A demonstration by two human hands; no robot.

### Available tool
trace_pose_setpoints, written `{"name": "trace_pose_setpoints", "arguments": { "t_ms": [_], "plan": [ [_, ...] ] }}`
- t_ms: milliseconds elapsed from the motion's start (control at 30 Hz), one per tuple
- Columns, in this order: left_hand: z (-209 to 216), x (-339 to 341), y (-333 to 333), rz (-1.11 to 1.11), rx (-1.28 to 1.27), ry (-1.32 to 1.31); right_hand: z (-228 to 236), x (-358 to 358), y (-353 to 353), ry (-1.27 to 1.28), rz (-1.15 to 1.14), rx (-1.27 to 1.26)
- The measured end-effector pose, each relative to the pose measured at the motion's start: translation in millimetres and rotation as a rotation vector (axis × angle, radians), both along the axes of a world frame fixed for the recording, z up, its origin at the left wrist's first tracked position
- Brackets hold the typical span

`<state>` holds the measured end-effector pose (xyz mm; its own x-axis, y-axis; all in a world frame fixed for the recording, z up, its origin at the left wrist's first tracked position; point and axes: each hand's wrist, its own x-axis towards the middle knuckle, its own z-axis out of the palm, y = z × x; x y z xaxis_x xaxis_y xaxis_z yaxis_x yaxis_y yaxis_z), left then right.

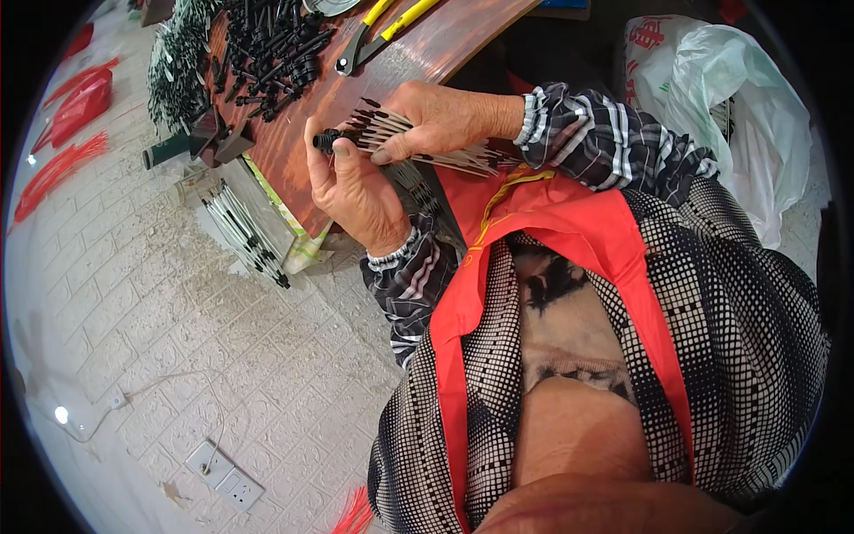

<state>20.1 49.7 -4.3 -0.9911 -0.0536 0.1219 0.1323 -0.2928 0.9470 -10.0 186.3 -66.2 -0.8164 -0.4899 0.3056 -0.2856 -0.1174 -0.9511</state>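
My left hand [360, 200] pinches a small black ribbed plastic piece [327, 140] between thumb and fingers near the table's edge. Just to its right, my right hand [440, 116] is closed around a bundle of thin pale sticks with dark tips [471, 160]. The dark ends point left toward the black piece, and the other ends stick out beneath my right wrist. Whether a stick sits inside the black piece is too small to tell.
On the reddish-brown table [294, 173] lie a heap of black plastic pieces [276, 58] and yellow-handled pliers [382, 37]. Green-white bristly strands [182, 71] stand left. More sticks [245, 233] rest beside the table's edge. A plastic bag [734, 107] is at right, a wall socket [224, 476] lower left.
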Motion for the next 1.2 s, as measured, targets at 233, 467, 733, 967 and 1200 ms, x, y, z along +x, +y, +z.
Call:
{"name": "trace_pose_setpoints", "arguments": {
  "t_ms": [233,467,733,967,1200],
  "plan": [
    [-10.0,-1.0,-9.8,0.039,0.035,0.084,1.0,6.6,-6.6,0.039,-0.126,-0.156],
    [-19.9,-2.5,-19.6,0.03,0.146,0.091,3.8,5.6,-6.6,-0.103,-0.052,-0.177],
    [-22.4,-3.8,-21.9,-0.012,0.169,0.086,0.8,3.2,-12.1,-0.156,-0.058,-0.196],
    [-19.4,-3.5,-20.1,-0.035,0.191,0.062,2.7,9.7,-14.5,-0.143,-0.152,-0.153],
    [-13.2,-4.7,-20.2,0.086,0.133,-0.033,11.0,11.4,-12.6,-0.098,-0.208,-0.114]
  ]
}}
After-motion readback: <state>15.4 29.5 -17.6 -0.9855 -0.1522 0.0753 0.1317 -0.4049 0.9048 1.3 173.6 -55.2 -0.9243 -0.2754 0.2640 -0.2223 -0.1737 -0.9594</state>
